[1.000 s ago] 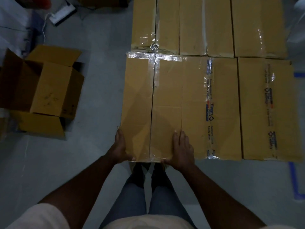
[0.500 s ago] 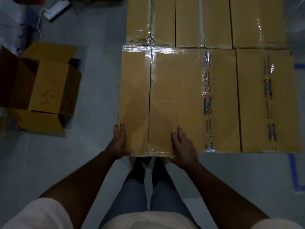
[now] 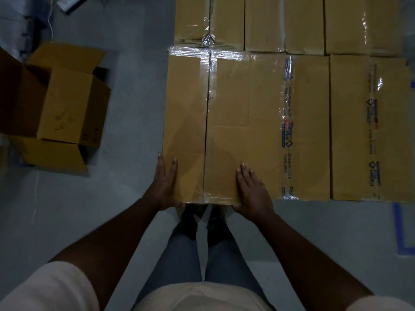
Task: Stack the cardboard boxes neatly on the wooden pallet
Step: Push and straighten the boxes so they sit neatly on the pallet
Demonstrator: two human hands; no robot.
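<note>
A taped brown cardboard box [image 3: 224,113] lies at the near left corner of a flat layer of closed boxes. My left hand [image 3: 165,185] lies with straight fingers along the box's left near edge. On the top of the box near its front edge, my right hand [image 3: 251,191] rests flat with straight fingers. To its right sits a box with printed tape [image 3: 305,131], then another box [image 3: 368,131]. A back row of boxes [image 3: 292,23] lies beyond. The wooden pallet is hidden under the boxes.
An open empty cardboard box [image 3: 60,113] with its flaps spread lies on the grey floor to the left. Blue tape lines [image 3: 402,230] mark the floor at the right. My legs and shoes [image 3: 202,223] stand just before the stack's front edge.
Both hands have shifted slightly forward on the near left box, fingers now straighter. The box looks more flush with its neighbours; the view has drifted a little.
</note>
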